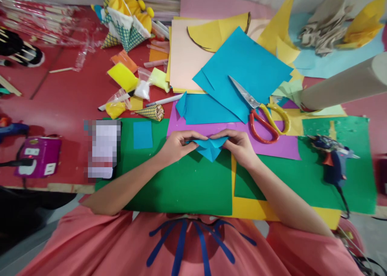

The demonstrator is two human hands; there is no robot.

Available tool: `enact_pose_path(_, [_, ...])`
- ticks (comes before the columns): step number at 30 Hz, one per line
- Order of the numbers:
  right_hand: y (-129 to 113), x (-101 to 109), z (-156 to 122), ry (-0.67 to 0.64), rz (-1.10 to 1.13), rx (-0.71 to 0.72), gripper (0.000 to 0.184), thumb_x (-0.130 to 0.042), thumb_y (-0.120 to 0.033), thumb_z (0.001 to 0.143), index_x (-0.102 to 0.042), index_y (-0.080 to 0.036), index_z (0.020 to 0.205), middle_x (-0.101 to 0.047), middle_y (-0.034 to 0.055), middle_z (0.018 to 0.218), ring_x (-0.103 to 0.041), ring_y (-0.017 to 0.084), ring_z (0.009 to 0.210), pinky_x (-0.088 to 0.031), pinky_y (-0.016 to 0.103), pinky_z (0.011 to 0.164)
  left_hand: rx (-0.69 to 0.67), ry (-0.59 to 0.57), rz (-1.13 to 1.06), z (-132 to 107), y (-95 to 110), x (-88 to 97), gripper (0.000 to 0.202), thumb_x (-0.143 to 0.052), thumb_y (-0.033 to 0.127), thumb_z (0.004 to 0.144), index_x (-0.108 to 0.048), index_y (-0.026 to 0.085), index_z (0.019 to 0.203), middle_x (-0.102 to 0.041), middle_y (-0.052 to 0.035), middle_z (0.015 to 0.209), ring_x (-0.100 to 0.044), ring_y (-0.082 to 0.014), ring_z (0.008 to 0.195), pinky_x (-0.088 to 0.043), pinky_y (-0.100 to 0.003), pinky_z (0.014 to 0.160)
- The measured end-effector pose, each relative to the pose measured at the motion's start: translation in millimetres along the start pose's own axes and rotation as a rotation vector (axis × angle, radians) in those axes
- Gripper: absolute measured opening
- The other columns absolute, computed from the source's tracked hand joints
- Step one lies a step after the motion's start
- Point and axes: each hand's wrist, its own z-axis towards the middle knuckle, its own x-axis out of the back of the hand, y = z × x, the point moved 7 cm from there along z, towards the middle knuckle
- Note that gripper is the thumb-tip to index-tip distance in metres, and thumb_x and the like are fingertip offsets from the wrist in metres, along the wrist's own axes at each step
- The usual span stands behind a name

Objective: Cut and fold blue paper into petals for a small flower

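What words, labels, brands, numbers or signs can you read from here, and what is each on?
None can be read.
White rectangular sticker on the purple boxy device: marks too small to read.
Dark-edged rectangular phone: screen blurred into blocks, unreadable.
Clear plastic wrappers with red markings: too blurred to tell any lettering.

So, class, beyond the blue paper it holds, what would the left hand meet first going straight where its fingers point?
Probably the right hand, roughly opposite, though depth is unclear.
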Motion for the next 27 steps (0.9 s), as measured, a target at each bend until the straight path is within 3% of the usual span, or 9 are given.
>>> enact_pose_path(4, [2, -1, -2, 0.022, -0.146, 0.000, 0.022, -0.063, -0.027, 0.079, -0.069, -0.019, 0.099, -0.069, 0.0037, 0.086, -0.061, 0.013, 0.064, -0.049, 0.024, 0.051, -0.009, 0.052, 0.130, -3, 1, 0.4, 0.020, -0.058, 0.033, 0.082, -0.063, 0.016, 0.074, -0.062, 0.0013, 0.067, -0.056, -0.0100, 0.061, -0.044, -0.019, 0.056])
enact_pose_path(7, [1, 1, -7, 0.100, -0.228, 0.067, 0.048, -0.063, -0.031, 0.082, -0.050, -0.024, 0.128, -0.067, 0.0040, 0.093, -0.062, 0.014, 0.065, -0.049, 0.024, 0.050, -0.026, 0.149, 0.180, -3, 5, 6.6, 0.036, -0.054, 0.035, 0.085, -0.046, 0.016, 0.056, -0.039, 0.0054, 0.050, -0.036, -0.0058, 0.047, -0.030, -0.019, 0.044])
enact_pose_path(9, [-1, 0, -10, 0.115, -0.274, 0.140, 0.051, -0.056, -0.031, 0.088, -0.038, -0.027, 0.137, -0.066, 0.0018, 0.085, -0.062, 0.013, 0.064, -0.052, 0.026, 0.056, -0.025, 0.238, 0.150, -2, 6, 14.3, 0.040, -0.055, 0.037, 0.084, -0.040, 0.017, 0.053, -0.031, 0.0060, 0.049, -0.029, -0.0055, 0.045, -0.026, -0.019, 0.042])
enact_pose_path(14, [-15, -6, -15, 0.069, -0.515, 0.400, 0.041, -0.042, -0.013, 0.091, -0.052, -0.028, 0.127, -0.065, 0.0048, 0.116, -0.063, 0.016, 0.098, -0.051, 0.030, 0.083, 0.003, 0.317, 0.034, 1, -2, 24.2, 0.040, -0.059, 0.044, 0.081, -0.044, 0.017, 0.056, -0.038, 0.0046, 0.051, -0.038, -0.0073, 0.049, -0.032, -0.020, 0.045])
enact_pose_path(16, [-18, -9, -15, 0.037, -0.567, 0.450, 0.043, -0.042, -0.008, 0.087, -0.056, -0.028, 0.123, -0.066, 0.0048, 0.114, -0.062, 0.017, 0.099, -0.050, 0.031, 0.084, 0.017, 0.273, -0.011, 1, -6, 20.8, 0.037, -0.059, 0.045, 0.082, -0.049, 0.017, 0.060, -0.042, 0.0041, 0.052, -0.041, -0.0080, 0.050, -0.035, -0.020, 0.046])
enact_pose_path(20, [-20, -7, -12, 0.037, -0.552, 0.396, 0.035, -0.048, -0.008, 0.082, -0.068, -0.025, 0.105, -0.070, 0.0026, 0.087, -0.060, 0.015, 0.073, -0.050, 0.030, 0.069, 0.023, 0.220, -0.055, -2, -14, 15.6, 0.032, -0.055, 0.046, 0.084, -0.056, 0.017, 0.068, -0.048, 0.0024, 0.055, -0.047, -0.0099, 0.052, -0.039, -0.021, 0.047])
enact_pose_path(22, [-19, -3, -12, 0.061, -0.470, 0.357, 0.031, -0.052, -0.008, 0.079, -0.070, -0.025, 0.098, -0.070, 0.0014, 0.086, -0.059, 0.015, 0.071, -0.050, 0.031, 0.070, -0.052, 0.232, -0.108, -3, -14, 17.4, 0.031, -0.049, 0.046, 0.086, -0.062, 0.019, 0.090, -0.058, -0.0010, 0.066, -0.057, -0.0136, 0.061, -0.045, -0.023, 0.052])
enact_pose_path(24, [-16, 1, -11, 0.063, -0.355, 0.306, 0.029, -0.055, -0.009, 0.078, -0.070, -0.025, 0.098, -0.071, 0.0012, 0.090, -0.061, 0.015, 0.076, -0.050, 0.031, 0.074, -0.139, 0.204, -0.159, -3, -10, 17.6, 0.037, -0.047, 0.043, 0.088, -0.053, 0.025, 0.120, -0.065, -0.0034, 0.084, -0.063, -0.0153, 0.070, -0.050, -0.025, 0.058])
enact_pose_path(27, [-9, 4, -9, 0.039, -0.179, 0.231, 0.022, -0.059, -0.017, 0.080, -0.070, -0.024, 0.098, -0.070, 0.0024, 0.094, -0.063, 0.016, 0.081, -0.051, 0.030, 0.074, -0.268, 0.149, -0.105, -3, 1, 16.5, 0.047, -0.056, 0.035, 0.085, -0.043, 0.031, 0.130, -0.066, -0.0049, 0.103, -0.066, -0.0154, 0.081, -0.054, -0.026, 0.067])
